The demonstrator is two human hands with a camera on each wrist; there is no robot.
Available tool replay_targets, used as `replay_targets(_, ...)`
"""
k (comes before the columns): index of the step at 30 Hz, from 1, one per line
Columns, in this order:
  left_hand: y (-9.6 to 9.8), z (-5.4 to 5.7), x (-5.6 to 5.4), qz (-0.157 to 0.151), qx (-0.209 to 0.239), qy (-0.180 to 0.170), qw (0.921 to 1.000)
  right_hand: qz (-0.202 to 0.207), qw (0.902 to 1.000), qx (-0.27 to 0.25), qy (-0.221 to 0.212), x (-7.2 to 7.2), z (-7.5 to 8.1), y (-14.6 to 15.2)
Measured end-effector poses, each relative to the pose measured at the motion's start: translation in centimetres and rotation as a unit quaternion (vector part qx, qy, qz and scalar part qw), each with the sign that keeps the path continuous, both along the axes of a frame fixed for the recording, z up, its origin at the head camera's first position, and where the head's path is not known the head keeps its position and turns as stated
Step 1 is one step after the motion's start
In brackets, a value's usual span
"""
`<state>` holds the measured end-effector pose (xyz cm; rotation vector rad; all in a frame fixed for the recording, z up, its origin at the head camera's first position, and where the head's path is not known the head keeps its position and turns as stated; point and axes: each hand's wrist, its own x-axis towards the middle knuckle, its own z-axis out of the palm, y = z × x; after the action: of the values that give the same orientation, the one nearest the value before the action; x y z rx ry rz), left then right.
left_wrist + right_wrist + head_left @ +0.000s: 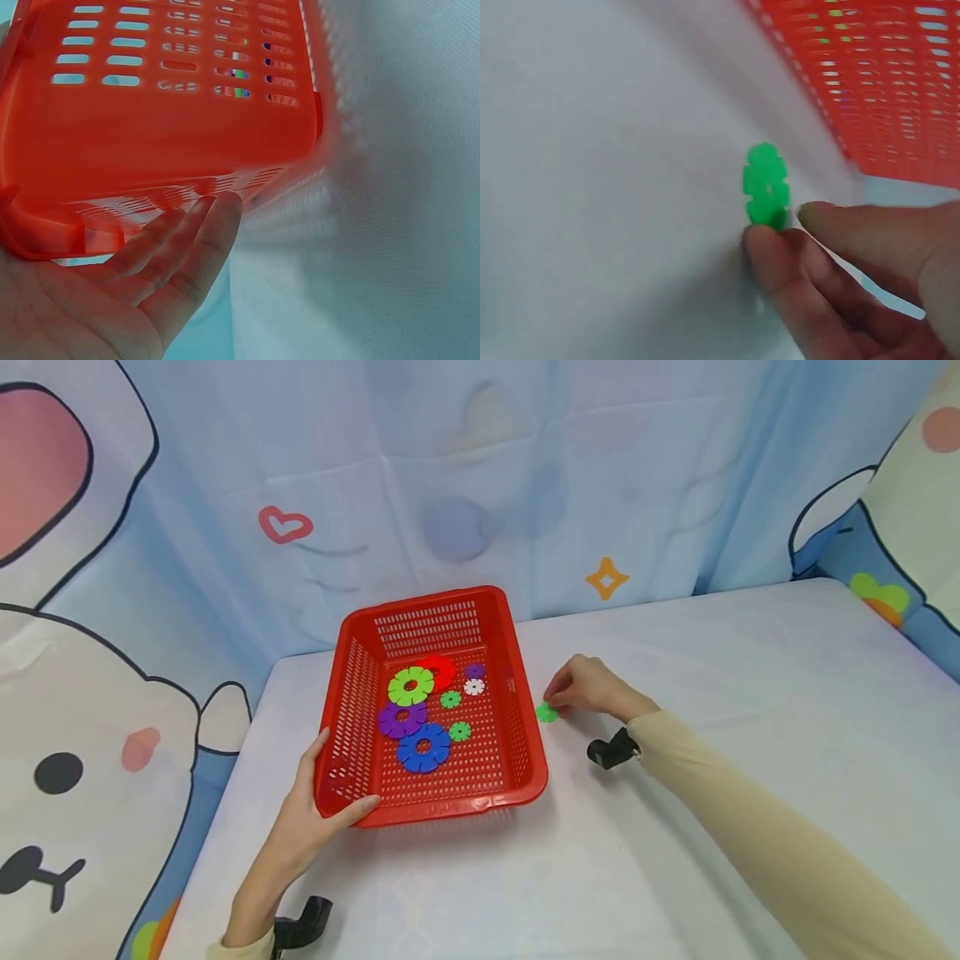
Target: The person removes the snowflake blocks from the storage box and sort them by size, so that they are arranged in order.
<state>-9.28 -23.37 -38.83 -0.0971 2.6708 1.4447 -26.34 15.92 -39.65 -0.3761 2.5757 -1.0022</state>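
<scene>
A red plastic basket [491,785] with slotted walls stands on the white-covered table. My left hand [296,835] holds its near left corner, thumb over the rim and fingers along the outside wall; in the left wrist view the fingers [199,251] lie against that wall. To the right of the basket, my right hand [596,687] pinches a small green notched disc [766,180] by its edge between thumb and fingers. Inside the basket lie larger flower-shaped discs: blue [411,758], purple [390,723], yellow-green [401,678] and red [446,670].
Smaller discs also lie in the basket: two green ones [460,732], a white one [474,687] and a dark purple one [475,670]. The white table cover [750,693] extends to the right. A blue patterned curtain [465,485] hangs behind.
</scene>
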Motion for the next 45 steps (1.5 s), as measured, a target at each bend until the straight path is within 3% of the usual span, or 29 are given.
replay_targets(5,0.2,-0.1,-0.4,-0.002,0.005,-0.001,1.0,0.003,0.9998,-0.004,-0.017,0.1,1.9,0.8)
replay_targets(10,0.2,-0.3,-0.6,-0.006,0.007,0.001,1.0,0.029,0.9985,-0.02,0.041,0.1,5.4,-0.1)
replay_targets(14,0.2,-0.4,-0.7,-0.009,0.006,-0.002,0.9999,0.055,0.9945,-0.022,0.087,0.1,8.6,-2.6)
replay_targets(17,0.2,-0.4,-0.8,-0.012,0.007,-0.004,0.9999,0.084,0.9917,-0.009,0.097,0.3,10.7,-5.3)
replay_targets(21,0.2,-0.5,-0.9,-0.013,0.009,-0.005,0.9999,0.133,0.9862,0.009,0.097,0.3,12.2,-9.2)
replay_targets(25,0.3,-0.5,-0.9,-0.014,0.009,-0.006,0.9998,0.188,0.9786,0.024,0.08,-0.1,12.0,-12.3)
replay_targets(29,0.3,-0.5,-0.7,-0.009,0.009,-0.01,0.9999,0.225,0.9713,0.061,0.05,-0.2,10.3,-14.5)
replay_targets(39,0.0,-0.4,-0.4,0.0,0.012,-0.01,0.9999,0.177,0.9748,0.133,-0.028,-0.2,5.9,-16.0)
replay_targets(45,-0.1,-0.3,-0.3,0.002,0.016,-0.008,0.9998,0.185,0.9676,0.166,-0.045,-0.4,4.6,-16.5)
